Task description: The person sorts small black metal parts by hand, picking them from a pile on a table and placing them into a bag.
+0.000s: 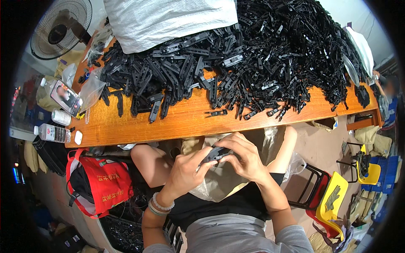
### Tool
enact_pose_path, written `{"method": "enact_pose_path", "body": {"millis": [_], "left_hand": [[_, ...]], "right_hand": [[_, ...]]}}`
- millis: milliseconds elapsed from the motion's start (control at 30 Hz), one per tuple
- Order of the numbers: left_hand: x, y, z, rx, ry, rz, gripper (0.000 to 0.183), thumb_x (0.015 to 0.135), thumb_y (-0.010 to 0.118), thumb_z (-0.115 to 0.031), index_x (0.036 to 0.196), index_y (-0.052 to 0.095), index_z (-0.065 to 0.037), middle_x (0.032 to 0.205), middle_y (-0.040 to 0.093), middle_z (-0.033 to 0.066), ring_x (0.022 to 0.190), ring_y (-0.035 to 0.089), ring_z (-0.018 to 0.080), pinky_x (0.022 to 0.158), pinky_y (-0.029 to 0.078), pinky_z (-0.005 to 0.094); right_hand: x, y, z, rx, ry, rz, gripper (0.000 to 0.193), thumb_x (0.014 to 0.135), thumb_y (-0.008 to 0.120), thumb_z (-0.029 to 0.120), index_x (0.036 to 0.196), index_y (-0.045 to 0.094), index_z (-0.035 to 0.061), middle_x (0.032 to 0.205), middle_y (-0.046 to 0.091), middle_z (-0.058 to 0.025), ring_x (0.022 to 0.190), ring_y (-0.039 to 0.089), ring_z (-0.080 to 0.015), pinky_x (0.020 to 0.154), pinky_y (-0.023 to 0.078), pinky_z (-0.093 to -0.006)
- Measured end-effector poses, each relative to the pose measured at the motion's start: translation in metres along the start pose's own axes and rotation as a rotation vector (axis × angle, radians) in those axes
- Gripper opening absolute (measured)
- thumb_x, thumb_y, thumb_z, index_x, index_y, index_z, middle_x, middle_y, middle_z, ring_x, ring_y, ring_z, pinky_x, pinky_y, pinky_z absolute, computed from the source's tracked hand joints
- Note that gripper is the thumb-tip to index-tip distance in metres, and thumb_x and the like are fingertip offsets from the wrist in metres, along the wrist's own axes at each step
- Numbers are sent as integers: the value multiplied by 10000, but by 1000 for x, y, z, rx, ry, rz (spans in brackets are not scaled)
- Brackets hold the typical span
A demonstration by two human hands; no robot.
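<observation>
Above my lap, in front of the table edge, both my hands hold a small black plastic part point(216, 154). My left hand point(188, 169) pinches its left end between thumb and fingers, and my right hand point(244, 157) grips the right end. The fingers cover much of the part, so its full shape is hidden. Below the hands, a pale sack point(219, 185) lies between my legs. Across the table are long black plastic pieces point(145, 76) on the left and a high heap of smaller black clip-like parts point(287, 55) on the right.
The wooden table point(177, 122) has a white woven sack point(168, 21) over the heap. At its left end stand a phone point(66, 98), a bottle point(52, 133) and a thread spool point(61, 117). A red bag point(103, 181) sits left, yellow chairs point(331, 202) right.
</observation>
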State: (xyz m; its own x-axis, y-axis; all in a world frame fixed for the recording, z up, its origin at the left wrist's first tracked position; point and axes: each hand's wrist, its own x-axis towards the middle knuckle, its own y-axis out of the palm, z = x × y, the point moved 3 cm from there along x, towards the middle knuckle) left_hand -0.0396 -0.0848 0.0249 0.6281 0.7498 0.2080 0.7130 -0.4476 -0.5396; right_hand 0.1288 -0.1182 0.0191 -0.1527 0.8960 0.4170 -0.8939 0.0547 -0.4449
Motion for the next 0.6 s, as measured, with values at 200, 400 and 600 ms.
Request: {"method": "enact_pose_path", "body": {"millis": [200,400,600], "left_hand": [[-1,3,-2,53,39,-5,290,791,679,-55,1045,570,30,787,618,162,672,624,318,566,485,365],[-4,6,14,-26,-24,14,310,768,721,-101,1021,592,24,790,621,159,675,626,309,583,488,346],[9,-34,20,168,-82,-248,232,758,723,-111,931,631,14,795,637,124,670,613,306,615,492,366]], "right_hand": [[-5,1,-3,-36,-21,-49,252,716,693,28,957,627,-3,856,624,-114,785,578,-288,730,447,-358],[-5,-2,-8,35,84,66,285,698,735,69,960,653,-9,867,651,-118,811,608,-287,746,470,-360],[14,-8,-25,-23,50,95,249,745,722,130,933,659,-20,969,634,-121,921,593,-310,803,478,-391]]}}
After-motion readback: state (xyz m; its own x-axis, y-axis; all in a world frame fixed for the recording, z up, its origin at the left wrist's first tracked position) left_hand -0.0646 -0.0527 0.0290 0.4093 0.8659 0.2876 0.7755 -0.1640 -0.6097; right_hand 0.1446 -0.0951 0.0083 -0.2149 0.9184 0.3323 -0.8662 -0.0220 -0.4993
